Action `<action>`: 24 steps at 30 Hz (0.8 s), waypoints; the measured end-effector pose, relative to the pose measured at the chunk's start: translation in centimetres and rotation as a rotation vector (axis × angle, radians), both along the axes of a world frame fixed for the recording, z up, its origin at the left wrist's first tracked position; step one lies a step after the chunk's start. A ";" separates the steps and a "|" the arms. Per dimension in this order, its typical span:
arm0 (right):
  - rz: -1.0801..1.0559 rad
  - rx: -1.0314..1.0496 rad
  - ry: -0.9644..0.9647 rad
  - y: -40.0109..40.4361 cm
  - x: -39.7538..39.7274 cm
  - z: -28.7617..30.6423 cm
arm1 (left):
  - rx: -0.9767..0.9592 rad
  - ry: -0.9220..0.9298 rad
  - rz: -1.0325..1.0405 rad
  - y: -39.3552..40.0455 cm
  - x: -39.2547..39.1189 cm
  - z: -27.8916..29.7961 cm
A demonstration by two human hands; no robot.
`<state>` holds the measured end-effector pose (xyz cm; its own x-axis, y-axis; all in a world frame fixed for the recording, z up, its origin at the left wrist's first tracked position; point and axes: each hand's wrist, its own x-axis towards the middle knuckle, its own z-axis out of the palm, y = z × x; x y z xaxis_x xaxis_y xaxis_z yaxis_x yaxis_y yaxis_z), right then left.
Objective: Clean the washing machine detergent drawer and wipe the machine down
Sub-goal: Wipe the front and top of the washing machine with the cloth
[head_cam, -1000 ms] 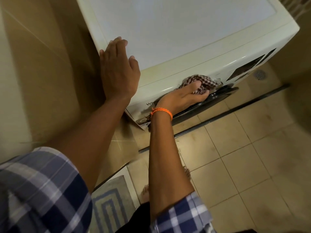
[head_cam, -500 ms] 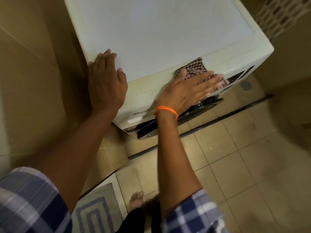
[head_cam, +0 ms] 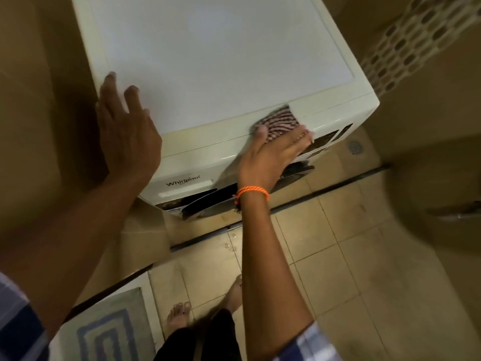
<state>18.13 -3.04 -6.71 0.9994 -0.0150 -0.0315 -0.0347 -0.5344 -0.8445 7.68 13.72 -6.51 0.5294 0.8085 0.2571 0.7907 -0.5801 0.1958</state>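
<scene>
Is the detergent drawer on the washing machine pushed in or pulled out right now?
Pushed in, as far as shows: the washing machine front panel above the Whirlpool logo runs flush, nothing sticking out.

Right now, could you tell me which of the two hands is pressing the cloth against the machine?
The right hand, the one with the orange wristband, presses the checked cloth; the left hand rests bare on the washing machine.

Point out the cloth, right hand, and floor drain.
cloth (head_cam: 279, 122): head view, checked patch above the fingers.
right hand (head_cam: 273, 152): head view, back of hand, pressing the cloth.
floor drain (head_cam: 354, 147): head view, grate centre.
</scene>
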 end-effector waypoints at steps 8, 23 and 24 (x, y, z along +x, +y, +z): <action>-0.159 0.080 0.047 -6.6 18.1 -0.7 | 0.022 0.004 0.046 -0.2 0.1 -0.2; 0.776 -0.469 -0.384 4.3 -3.8 0.2 | -0.006 -0.178 0.072 -1.0 -0.3 1.1; 0.898 -0.478 -0.427 5.4 -4.9 0.5 | -0.032 -0.230 0.062 -1.0 -0.5 1.3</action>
<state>13.20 2.34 -6.23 0.5800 0.8034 0.1345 0.7753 -0.4938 -0.3937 7.19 12.76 -5.22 0.4092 0.8474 0.3385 0.7570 -0.5223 0.3925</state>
